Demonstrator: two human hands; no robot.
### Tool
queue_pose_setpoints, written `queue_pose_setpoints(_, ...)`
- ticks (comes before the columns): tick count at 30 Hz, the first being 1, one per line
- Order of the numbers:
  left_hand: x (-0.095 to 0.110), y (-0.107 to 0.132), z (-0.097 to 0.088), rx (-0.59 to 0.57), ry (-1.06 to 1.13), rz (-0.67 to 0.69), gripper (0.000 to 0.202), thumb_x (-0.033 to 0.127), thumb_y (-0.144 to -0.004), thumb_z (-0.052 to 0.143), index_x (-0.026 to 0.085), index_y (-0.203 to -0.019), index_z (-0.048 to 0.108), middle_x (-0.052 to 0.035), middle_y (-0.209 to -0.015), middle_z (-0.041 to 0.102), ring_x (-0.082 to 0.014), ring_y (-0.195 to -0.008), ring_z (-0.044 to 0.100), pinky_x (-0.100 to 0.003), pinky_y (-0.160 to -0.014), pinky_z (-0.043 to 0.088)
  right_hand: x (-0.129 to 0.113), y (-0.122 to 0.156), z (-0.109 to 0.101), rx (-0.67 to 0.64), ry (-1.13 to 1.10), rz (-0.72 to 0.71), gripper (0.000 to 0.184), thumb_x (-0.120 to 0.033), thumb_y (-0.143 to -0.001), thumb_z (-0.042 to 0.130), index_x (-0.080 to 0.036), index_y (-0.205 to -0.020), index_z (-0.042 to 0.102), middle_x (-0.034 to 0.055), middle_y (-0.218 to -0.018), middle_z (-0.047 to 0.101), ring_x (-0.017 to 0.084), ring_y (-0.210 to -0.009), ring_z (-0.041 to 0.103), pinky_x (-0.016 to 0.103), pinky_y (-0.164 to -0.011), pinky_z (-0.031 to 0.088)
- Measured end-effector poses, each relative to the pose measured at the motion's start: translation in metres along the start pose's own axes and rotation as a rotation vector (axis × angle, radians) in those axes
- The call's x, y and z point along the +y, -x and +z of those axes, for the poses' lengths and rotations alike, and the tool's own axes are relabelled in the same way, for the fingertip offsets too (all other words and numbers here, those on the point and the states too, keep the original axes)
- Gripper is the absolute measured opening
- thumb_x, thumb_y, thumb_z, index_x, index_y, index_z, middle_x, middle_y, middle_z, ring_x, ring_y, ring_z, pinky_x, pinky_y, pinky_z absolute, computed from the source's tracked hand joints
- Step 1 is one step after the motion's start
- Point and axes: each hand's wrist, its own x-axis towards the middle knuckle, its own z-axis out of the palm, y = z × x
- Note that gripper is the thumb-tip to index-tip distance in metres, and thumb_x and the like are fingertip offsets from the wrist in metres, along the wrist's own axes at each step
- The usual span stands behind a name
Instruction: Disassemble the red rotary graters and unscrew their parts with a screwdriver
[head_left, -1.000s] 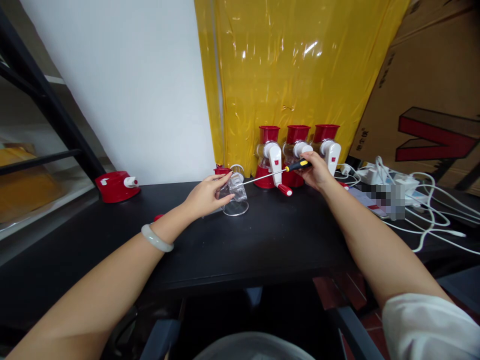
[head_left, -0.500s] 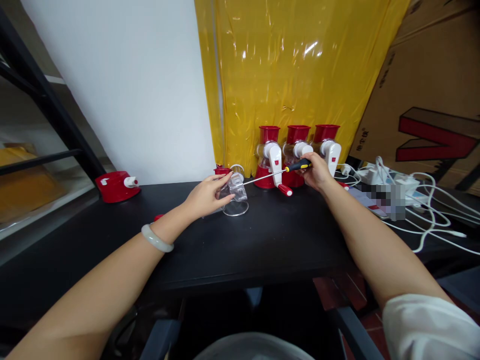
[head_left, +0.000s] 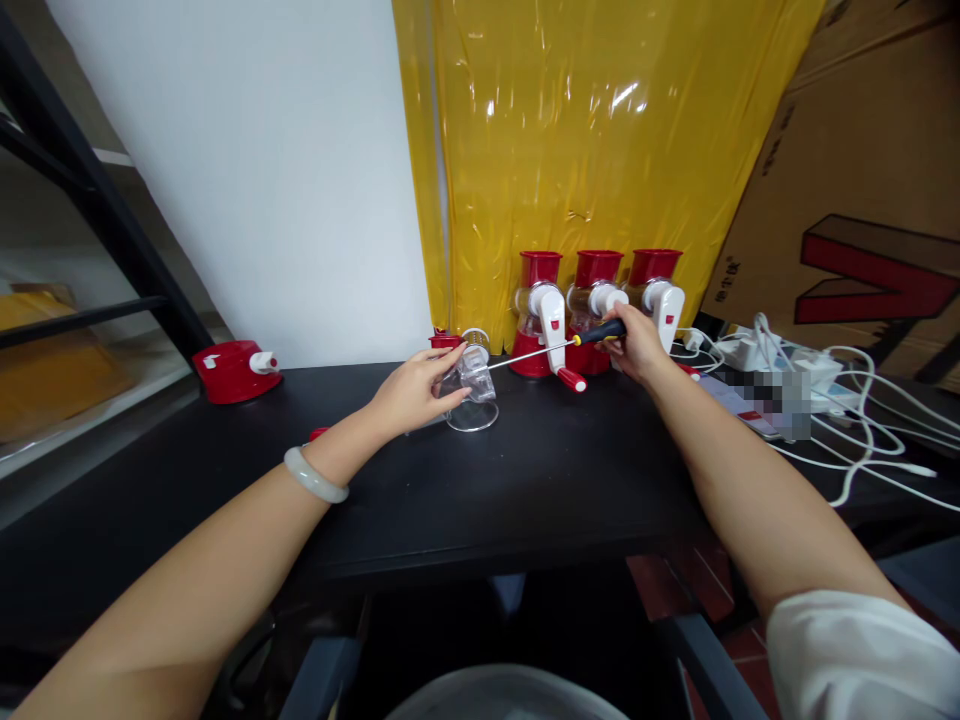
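Observation:
My left hand (head_left: 411, 393) grips a clear plastic housing (head_left: 472, 393) lying tilted on the black table (head_left: 480, 480), its round rim facing me. My right hand (head_left: 637, 343) is closed around the black-and-yellow handle of a long screwdriver (head_left: 555, 346). The metal shaft runs leftward and its tip reaches into the top of the clear housing. A red cap (head_left: 444, 341) sits just behind the housing.
Three red-and-white hand-crank grinders (head_left: 596, 305) stand in a row against a yellow plastic curtain (head_left: 585, 140). A red base part (head_left: 234, 371) lies at the table's left edge. White cables and a power strip (head_left: 810, 390) spread at the right, beside a cardboard box (head_left: 862, 200).
Almost nothing differs; both hands hold the same pose, with only a slight shift of the view.

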Motion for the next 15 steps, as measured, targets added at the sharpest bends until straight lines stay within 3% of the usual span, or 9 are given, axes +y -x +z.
queue_pose_setpoints(3,0.0001,0.0001,-0.0001,-0.005,-0.003,-0.009,0.067,0.045,-0.088,0.06,0.019,-0.148,0.044,-0.0124,-0.113,0.067,-0.0263,-0.106,0.06,-0.041,-0.09,0.051,-0.0022,0.0019,0.0025,0.046,-0.012,-0.017,0.022,-0.033,-0.068,0.07,-0.024,-0.069,0.051,-0.0088,-0.042,0.041,0.008,-0.033,0.031,0.024,-0.039,0.041)
queue_pose_setpoints(7,0.0003,0.0005,0.0,0.003,-0.01,-0.015,0.067,0.046,-0.089,0.06,0.021,-0.148,0.044,-0.0123,-0.118,0.065,-0.026,-0.108,0.06,-0.041,-0.092,0.051,-0.0059,0.0057,0.0066,0.019,-0.121,-0.016,0.02,-0.025,-0.061,0.068,-0.023,-0.068,0.05,-0.0069,-0.053,0.049,0.008,-0.042,0.04,0.024,-0.042,0.045)
queue_pose_setpoints(12,-0.0006,0.0003,0.0006,-0.009,-0.008,-0.017,0.068,0.046,-0.089,0.059,0.019,-0.149,0.043,-0.0125,-0.112,0.066,-0.0277,-0.111,0.058,-0.041,-0.092,0.05,-0.0065,0.0062,0.0055,-0.004,-0.184,0.011,0.024,-0.029,-0.06,0.071,-0.023,-0.071,0.05,-0.0058,-0.061,0.052,0.01,-0.05,0.049,0.026,-0.047,0.049)
queue_pose_setpoints(15,-0.0007,0.0001,0.0005,-0.014,-0.009,-0.022,0.068,0.046,-0.089,0.06,0.021,-0.15,0.042,-0.0112,-0.109,0.067,-0.0279,-0.111,0.058,-0.041,-0.091,0.05,-0.0051,0.004,0.0026,-0.017,-0.13,0.019,0.031,-0.048,-0.072,0.068,-0.023,-0.07,0.05,-0.0053,-0.053,0.049,0.01,-0.04,0.041,0.028,-0.043,0.046)
